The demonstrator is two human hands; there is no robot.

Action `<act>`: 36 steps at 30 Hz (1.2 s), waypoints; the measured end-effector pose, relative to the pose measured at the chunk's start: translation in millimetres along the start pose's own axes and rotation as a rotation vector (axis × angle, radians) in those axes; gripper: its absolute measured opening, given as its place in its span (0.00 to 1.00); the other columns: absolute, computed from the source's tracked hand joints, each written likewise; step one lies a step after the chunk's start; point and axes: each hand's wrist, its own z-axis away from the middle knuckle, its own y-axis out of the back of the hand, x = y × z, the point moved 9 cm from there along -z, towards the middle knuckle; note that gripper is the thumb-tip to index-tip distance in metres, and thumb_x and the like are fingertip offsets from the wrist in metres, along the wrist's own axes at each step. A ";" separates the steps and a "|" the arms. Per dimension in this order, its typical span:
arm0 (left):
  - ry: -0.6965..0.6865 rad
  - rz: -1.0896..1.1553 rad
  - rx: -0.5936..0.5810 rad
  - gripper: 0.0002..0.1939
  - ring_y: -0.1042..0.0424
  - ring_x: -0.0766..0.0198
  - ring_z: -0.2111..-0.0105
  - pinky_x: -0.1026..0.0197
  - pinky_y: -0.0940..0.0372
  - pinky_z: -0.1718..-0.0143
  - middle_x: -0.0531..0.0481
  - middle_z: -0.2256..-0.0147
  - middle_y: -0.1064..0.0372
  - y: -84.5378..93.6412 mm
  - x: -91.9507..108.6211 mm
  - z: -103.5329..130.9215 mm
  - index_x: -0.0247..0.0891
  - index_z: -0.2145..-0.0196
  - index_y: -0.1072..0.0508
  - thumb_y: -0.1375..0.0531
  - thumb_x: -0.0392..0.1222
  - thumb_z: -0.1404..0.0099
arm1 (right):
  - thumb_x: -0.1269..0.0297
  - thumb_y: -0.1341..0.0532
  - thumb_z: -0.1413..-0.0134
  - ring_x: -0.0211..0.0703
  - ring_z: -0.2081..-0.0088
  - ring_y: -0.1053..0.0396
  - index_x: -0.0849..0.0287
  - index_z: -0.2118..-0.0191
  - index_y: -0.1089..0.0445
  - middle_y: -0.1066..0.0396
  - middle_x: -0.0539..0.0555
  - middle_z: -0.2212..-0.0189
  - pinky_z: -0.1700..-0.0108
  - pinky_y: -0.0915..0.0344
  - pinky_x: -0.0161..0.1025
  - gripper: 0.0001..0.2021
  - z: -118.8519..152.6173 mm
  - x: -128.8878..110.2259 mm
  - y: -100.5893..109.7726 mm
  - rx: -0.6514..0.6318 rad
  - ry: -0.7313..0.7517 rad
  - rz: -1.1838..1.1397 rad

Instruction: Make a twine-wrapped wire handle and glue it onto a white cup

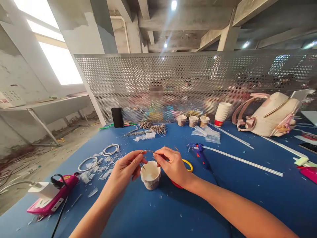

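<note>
A short piece of thin grey-brown cord [148,151] is stretched in a slight arch between my two hands. My left hand [130,164] pinches one end between thumb and finger, and a loose tail hangs below it. The other end is pinched by my right hand [170,162]. Just beneath them a paper cup [151,180] stands upright on the blue table, its outside covered in pale cord-like texture and its inside cream. Scissors with a yellow and red handle [188,165] lie partly hidden behind my right hand and wrist.
A blue glue gun [200,155] with a long glue stick lies at right. Plastic scraps and white rings [88,164] are at left, near a pink power strip [53,201]. Cord bundles [158,129], small cups [193,121], stacked cups [223,112] and a backpack [277,114] line the back.
</note>
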 end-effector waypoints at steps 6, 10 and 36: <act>0.035 0.055 0.027 0.20 0.45 0.73 0.83 0.69 0.49 0.83 0.55 0.81 0.39 -3.4 0.9 -0.4 0.35 0.80 0.32 0.38 0.56 0.46 | 0.60 0.46 0.40 0.36 0.76 0.34 0.56 0.69 0.30 0.33 0.49 0.76 0.70 0.35 0.34 0.10 1.1 -1.1 -0.2 -0.006 -0.003 -0.023; 0.042 0.114 0.063 0.21 0.46 0.74 0.84 0.70 0.50 0.83 0.57 0.82 0.41 -3.5 -0.9 -0.8 0.35 0.81 0.34 0.36 0.56 0.48 | 0.61 0.45 0.40 0.37 0.75 0.33 0.57 0.69 0.30 0.33 0.50 0.75 0.69 0.35 0.34 0.10 2.9 -0.1 0.4 0.007 -0.016 -0.070; -0.040 -0.193 -0.052 0.14 0.42 0.71 0.80 0.66 0.47 0.82 0.51 0.70 0.39 -1.8 -5.9 6.5 0.40 0.63 0.20 0.40 0.47 0.43 | 0.63 0.41 0.46 0.41 0.74 0.30 0.57 0.69 0.27 0.28 0.51 0.76 0.68 0.33 0.37 0.06 9.3 21.7 1.0 -0.082 -0.169 -0.040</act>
